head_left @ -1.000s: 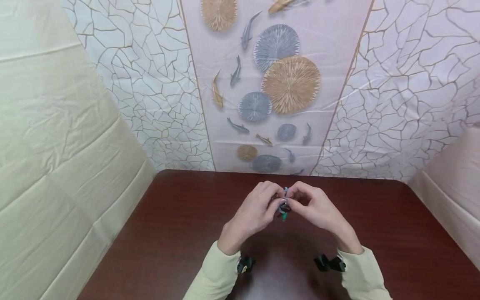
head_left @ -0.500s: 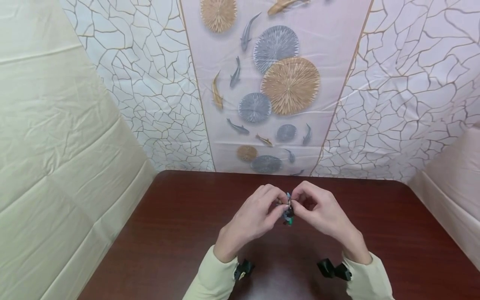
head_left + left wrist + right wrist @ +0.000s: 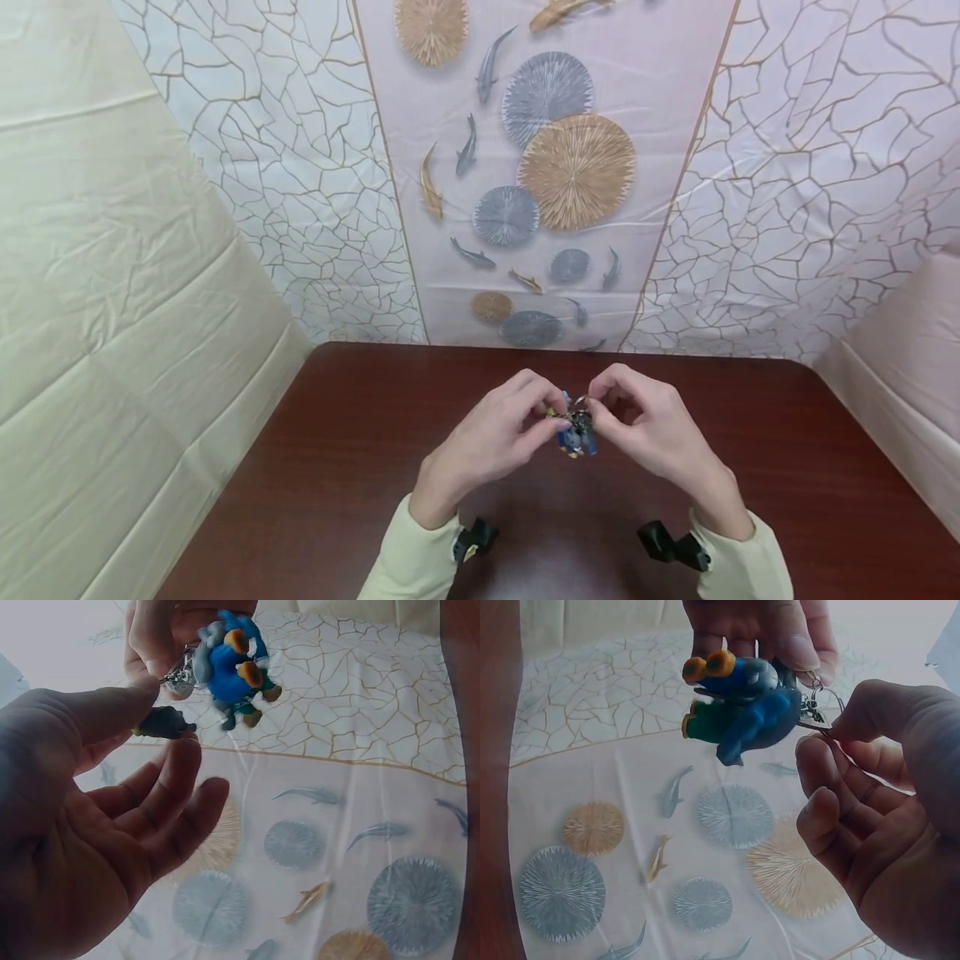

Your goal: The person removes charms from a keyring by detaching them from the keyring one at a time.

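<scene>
A bunch of small keychain figures (image 3: 577, 440), blue, grey and green with orange feet, hangs between both hands above the table. In the right wrist view the blue figures (image 3: 757, 724) dangle from short metal chains (image 3: 815, 694) on a thin key ring (image 3: 838, 697). My right hand (image 3: 652, 421) pinches that ring between thumb and forefinger. From the other side my left hand (image 3: 495, 429) pinches the bunch near the chains. A dark figure (image 3: 165, 721) sits by the left fingers in the left wrist view. The fingertips hide part of the ring and chains.
Below the hands lies a dark red-brown table (image 3: 337, 467). A patterned cloth (image 3: 570, 275) with fish and round shapes hangs behind its far edge. Pale fabric (image 3: 150, 333) slopes along the left side, and more stands at the right. Black wrist devices (image 3: 671, 546) are worn at the sleeves.
The hands have drawn slightly apart, the left moving left and the right moving a little right. The bunch has turned and spread, showing more blue figures below the fingers.
</scene>
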### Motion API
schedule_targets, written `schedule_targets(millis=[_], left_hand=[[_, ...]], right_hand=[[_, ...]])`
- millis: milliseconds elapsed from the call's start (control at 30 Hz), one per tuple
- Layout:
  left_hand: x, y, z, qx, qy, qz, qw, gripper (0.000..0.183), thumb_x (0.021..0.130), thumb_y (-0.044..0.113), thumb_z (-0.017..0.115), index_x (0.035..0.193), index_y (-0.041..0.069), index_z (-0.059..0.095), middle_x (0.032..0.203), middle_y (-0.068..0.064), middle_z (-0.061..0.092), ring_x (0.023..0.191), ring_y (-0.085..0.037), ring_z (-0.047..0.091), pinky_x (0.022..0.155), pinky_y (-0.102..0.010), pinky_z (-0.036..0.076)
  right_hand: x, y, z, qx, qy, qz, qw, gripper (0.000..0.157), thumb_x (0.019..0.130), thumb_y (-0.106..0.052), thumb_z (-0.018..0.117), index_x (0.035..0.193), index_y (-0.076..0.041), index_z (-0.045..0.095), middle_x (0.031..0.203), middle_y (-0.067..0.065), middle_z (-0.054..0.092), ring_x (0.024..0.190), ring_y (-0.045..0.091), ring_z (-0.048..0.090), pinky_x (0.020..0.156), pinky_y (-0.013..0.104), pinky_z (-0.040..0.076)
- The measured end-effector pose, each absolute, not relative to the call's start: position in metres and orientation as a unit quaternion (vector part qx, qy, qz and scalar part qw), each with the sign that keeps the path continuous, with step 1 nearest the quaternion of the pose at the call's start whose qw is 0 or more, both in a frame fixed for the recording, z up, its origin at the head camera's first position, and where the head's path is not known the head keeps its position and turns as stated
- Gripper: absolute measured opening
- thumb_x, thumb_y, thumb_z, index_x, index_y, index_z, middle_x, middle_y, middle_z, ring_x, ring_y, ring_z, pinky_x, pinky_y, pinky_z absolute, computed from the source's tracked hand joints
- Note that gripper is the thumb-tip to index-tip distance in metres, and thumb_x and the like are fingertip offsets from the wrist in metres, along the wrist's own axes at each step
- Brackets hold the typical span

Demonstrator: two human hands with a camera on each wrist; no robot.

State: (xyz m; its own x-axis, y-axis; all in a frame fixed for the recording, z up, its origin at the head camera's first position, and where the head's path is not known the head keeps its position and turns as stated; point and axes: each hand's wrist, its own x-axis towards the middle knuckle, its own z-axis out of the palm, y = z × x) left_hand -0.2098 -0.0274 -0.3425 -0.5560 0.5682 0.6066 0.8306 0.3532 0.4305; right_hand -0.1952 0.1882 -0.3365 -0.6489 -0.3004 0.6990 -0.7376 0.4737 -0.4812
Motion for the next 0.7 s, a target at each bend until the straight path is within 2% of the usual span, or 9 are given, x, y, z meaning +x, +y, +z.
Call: schedule_targets(millis=[167, 367, 533, 700], left_hand=[[-0.2063, -0.0286, -0.3390, -0.431, -0.820, -0.301, 0.225, 0.011, 0.093, 0.016, 0.067, 0.102, 0.016, 0.062, 0.094, 0.006, 0.059, 0.082, -0.003, 0.056, 0.074, -0.014, 0.047], [-0.2018, -0.0278, -0.3356, -0.414, -0.829, -0.253, 0.276, 0.010, 0.091, 0.015, 0.065, 0.100, 0.019, 0.063, 0.090, 0.008, 0.060, 0.081, -0.005, 0.054, 0.070, -0.019, 0.048], [-0.2003, -0.0265, -0.3358, -0.409, -0.829, -0.254, 0.284, 0.010, 0.089, 0.013, 0.064, 0.097, 0.017, 0.060, 0.089, 0.008, 0.057, 0.083, -0.007, 0.052, 0.070, -0.022, 0.047], [-0.2003, -0.0255, -0.3349, -0.430, -0.811, -0.276, 0.284, 0.007, 0.093, 0.012, 0.062, 0.098, 0.013, 0.058, 0.099, 0.004, 0.057, 0.093, -0.009, 0.054, 0.083, -0.020, 0.048]], right_hand=[[-0.1932, 0.1873, -0.3359, 0.325, -0.806, 0.408, 0.282, 0.029, 0.075, 0.011, 0.069, 0.088, -0.014, 0.061, 0.077, -0.006, 0.063, 0.063, 0.000, 0.056, 0.053, 0.013, 0.045], [-0.1925, 0.1866, -0.3332, 0.331, -0.802, 0.412, 0.278, 0.015, 0.082, 0.003, 0.066, 0.088, -0.010, 0.061, 0.079, -0.008, 0.065, 0.065, -0.001, 0.058, 0.058, 0.013, 0.048], [-0.1904, 0.1844, -0.3320, 0.329, -0.801, 0.417, 0.275, 0.025, 0.076, 0.011, 0.067, 0.089, -0.009, 0.060, 0.079, -0.007, 0.066, 0.064, 0.000, 0.058, 0.056, 0.014, 0.048], [-0.1880, 0.1834, -0.3315, 0.328, -0.801, 0.419, 0.273, 0.028, 0.075, 0.013, 0.068, 0.089, -0.011, 0.061, 0.077, -0.008, 0.065, 0.063, 0.000, 0.058, 0.054, 0.014, 0.047]])
